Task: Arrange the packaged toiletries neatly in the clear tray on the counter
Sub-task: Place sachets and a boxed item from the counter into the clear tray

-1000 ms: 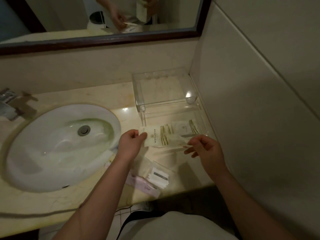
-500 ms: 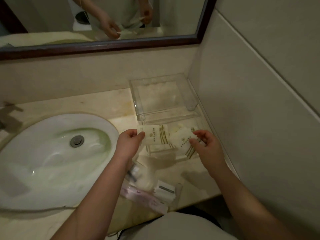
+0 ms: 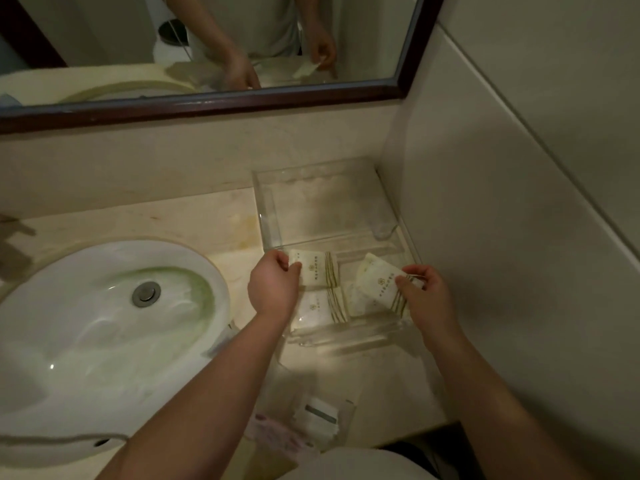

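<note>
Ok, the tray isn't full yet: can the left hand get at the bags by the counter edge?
Probably not yet: the left hand grips a packet at the tray. The bags lie in the open beside its forearm.

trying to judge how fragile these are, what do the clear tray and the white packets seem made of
The clear tray: probably rigid acrylic or similar plastic, glossy; the counter shows through and its edges catch light. The white packets: seemingly matte paper or thin film, gold-striped, slightly puffed.
</note>
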